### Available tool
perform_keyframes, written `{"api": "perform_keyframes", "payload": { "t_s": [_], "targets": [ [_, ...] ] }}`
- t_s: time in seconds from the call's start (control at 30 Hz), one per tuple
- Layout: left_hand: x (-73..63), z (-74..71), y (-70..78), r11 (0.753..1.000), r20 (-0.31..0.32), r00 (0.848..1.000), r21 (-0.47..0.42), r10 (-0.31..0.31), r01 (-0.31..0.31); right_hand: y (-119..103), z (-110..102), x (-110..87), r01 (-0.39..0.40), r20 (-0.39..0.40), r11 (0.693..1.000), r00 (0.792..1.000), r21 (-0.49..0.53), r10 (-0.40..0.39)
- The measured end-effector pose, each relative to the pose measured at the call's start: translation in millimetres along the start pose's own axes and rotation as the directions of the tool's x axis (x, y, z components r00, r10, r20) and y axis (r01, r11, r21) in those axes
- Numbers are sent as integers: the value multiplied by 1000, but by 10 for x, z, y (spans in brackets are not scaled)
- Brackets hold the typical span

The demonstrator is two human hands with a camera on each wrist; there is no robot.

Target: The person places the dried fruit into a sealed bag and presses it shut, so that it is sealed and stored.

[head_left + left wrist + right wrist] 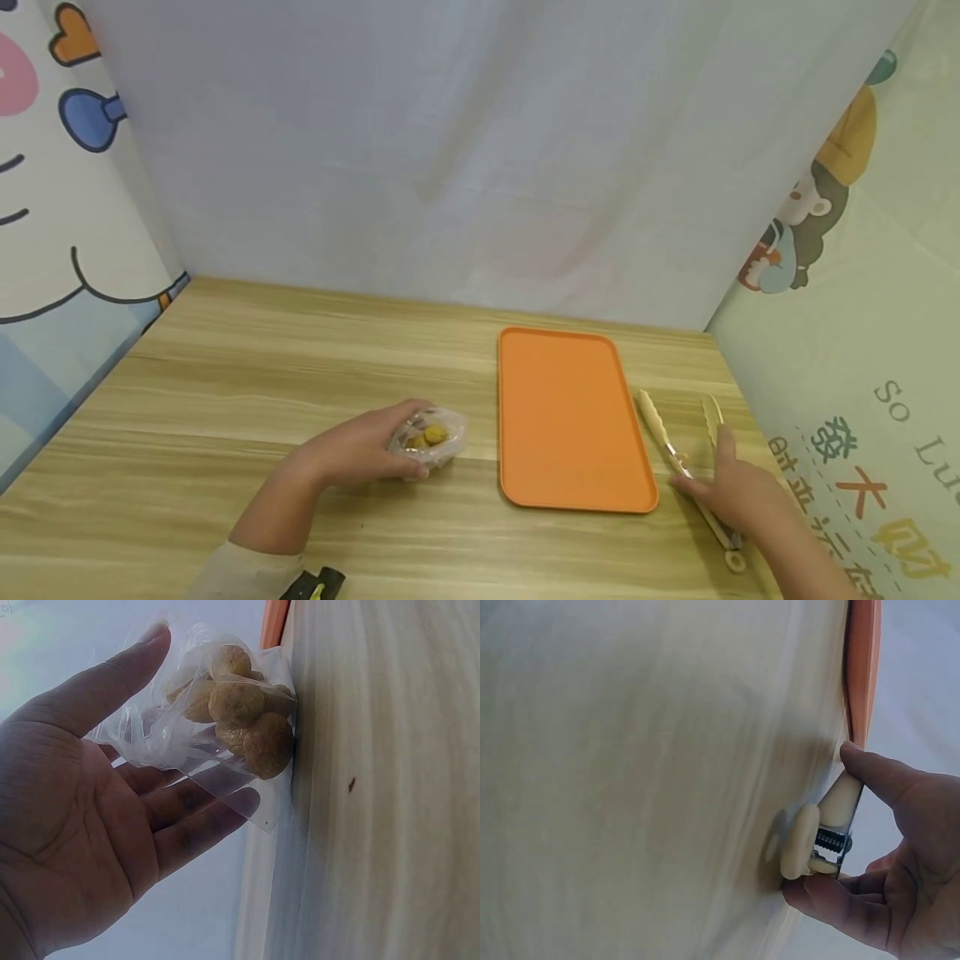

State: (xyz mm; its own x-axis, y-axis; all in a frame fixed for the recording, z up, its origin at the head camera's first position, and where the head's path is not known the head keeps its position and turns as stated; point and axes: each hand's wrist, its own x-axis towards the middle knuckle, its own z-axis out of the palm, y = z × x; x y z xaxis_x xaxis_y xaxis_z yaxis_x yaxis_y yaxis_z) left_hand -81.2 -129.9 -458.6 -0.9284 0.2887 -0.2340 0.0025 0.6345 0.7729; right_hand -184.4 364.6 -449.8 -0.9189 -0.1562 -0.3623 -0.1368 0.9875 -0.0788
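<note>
Tongs lie at lower right of head view, just R of orange tray, long axis running from tips at upper left down to hinge end at lower right, near frame bottom. R hand sits over the hinge half; thumb and 1 finger pinch the handle from either side near the spring, per R wrist view. Tips point away from the palm, 2 arms splayed apart.

L hand at lower centre, well apart from tongs, L of tray. Fingers fairly straight, cupping clear bag of round brown snacks against wood table; thumb over the top.
</note>
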Motion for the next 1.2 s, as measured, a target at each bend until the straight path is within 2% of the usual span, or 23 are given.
{"api": "perform_keyframes", "payload": {
  "t_s": [0.23,0.4,0.57,0.8,0.93,1.07,1.2],
  "targets": [
    [2,-3,5,1000,-1,1000,5,2,-2,-14,46,9,13,-46,1000,999,12,-12],
    [6,-9,5,1000,-7,1000,11,2,-2,-25,-6,-12,23,-21,1000,1000,8,-23],
    [-3,-10,13,1000,-8,1000,11,3,-3,-50,-149,-39,27,-1,999,1000,-17,-27],
    [-4,-5,-4,1000,4,1000,-6,18,-18,-160,-413,-45,35,-21,999,999,-32,-35],
    [0,-7,-8,999,1,999,-3,32,-32,-329,-458,-33,93,-63,994,993,-52,-96],
    [0,-10,0,999,-13,999,-8,46,-46,-629,-494,-60,158,-113,983,979,-90,-168],
    [1,-14,22,996,-33,996,-25,83,-83,-943,-541,-85,193,-133,978,970,-82,-202]
  ]
}}
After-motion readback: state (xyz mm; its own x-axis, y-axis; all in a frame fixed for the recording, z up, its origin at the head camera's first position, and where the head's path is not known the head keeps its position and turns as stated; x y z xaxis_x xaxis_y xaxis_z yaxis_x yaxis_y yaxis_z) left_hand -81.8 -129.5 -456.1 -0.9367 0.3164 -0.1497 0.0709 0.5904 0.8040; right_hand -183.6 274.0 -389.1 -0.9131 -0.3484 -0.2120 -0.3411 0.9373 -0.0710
